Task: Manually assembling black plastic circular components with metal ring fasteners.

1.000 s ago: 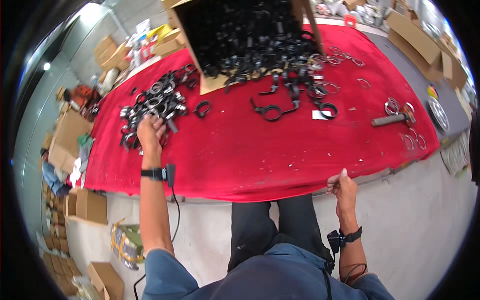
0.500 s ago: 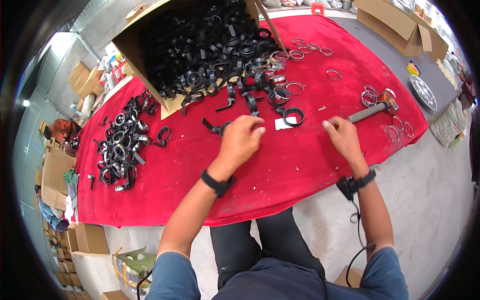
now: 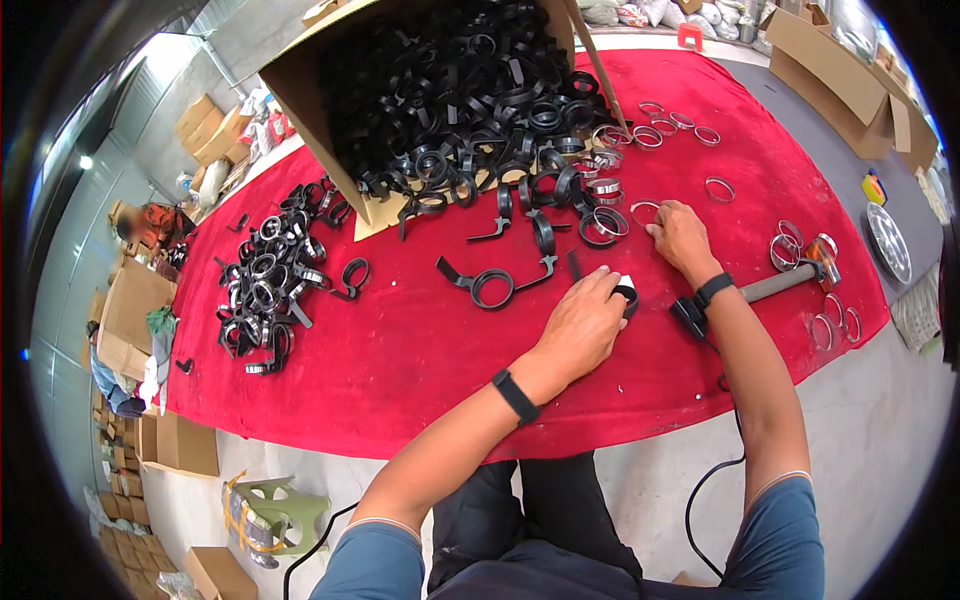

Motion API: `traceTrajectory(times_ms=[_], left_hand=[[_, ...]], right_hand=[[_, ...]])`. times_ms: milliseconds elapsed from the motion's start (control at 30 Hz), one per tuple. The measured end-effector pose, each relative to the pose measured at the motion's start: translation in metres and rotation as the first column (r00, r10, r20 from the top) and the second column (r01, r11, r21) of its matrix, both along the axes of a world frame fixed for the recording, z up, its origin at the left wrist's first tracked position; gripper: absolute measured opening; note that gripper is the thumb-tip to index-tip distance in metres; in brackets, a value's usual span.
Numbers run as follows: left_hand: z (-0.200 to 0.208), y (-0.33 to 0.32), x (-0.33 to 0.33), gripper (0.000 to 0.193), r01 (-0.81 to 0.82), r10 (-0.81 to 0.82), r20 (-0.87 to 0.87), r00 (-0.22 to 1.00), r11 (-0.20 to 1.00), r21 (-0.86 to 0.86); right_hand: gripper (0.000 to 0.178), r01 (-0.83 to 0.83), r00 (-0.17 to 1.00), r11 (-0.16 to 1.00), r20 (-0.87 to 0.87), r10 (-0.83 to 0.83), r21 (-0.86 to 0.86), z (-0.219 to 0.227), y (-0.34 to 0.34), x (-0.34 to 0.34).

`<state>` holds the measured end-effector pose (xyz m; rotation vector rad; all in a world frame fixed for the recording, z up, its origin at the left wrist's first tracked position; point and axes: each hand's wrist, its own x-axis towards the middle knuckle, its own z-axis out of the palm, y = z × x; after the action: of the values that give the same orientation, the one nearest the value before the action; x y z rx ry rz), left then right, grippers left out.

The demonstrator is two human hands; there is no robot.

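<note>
— What is seen at the red cloth [image 3: 420,340]?

— The left hand [image 3: 580,325] is laid knuckles-up on the cloth, fingers curled over a black ring clamp [image 3: 626,294] and a small white piece beside it; whether the clamp is actually pinched cannot be told. The right hand [image 3: 680,235] is spread flat further back, fingertips at a bare metal ring [image 3: 645,212], nothing gripped.

— And the next loose piece?

— A black clamp with two tails [image 3: 493,288] is found just to the left of the left hand, which is the nearer one; its long axis is run across the table, left to right. Glossy black bands are spilled from the tipped cardboard box [image 3: 310,90] behind, thin silvery rings are scattered at the right, and a grey-handled hammer [image 3: 790,280] is lying by the right wrist.
</note>
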<state>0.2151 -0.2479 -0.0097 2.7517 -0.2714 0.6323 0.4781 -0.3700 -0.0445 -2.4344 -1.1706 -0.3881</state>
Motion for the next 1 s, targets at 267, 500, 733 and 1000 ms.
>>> traceTrajectory(times_ms=[267,500,733,1000], left_hand=[[0.044,-0.004,-0.085,0.028,-0.115,0.118,-0.020,0.993,0.891,-0.439],[0.033,-0.004,-0.159,0.023,-0.153,0.221,-0.135,0.966,0.065,-0.986],[0.041,0.001,-0.244,0.028,-0.063,0.245,-0.090,0.965,-0.115,-0.991],[0.042,0.004,-0.298,0.031,-0.009,0.007,-0.012,1.000,-0.309,-0.951]], right_hand=[[0.033,0.354,0.791,0.867,-0.607,-0.077,0.352,-0.002,-0.088,-0.051],[0.031,0.325,-0.036,0.860,-0.903,0.427,0.394,0.027,-0.082,-0.208],[0.039,0.102,0.442,0.983,-0.892,0.091,0.151,0.023,-0.035,-0.265],[0.040,-0.002,0.701,0.985,-0.702,0.125,0.174,0.086,-0.068,-0.312]])
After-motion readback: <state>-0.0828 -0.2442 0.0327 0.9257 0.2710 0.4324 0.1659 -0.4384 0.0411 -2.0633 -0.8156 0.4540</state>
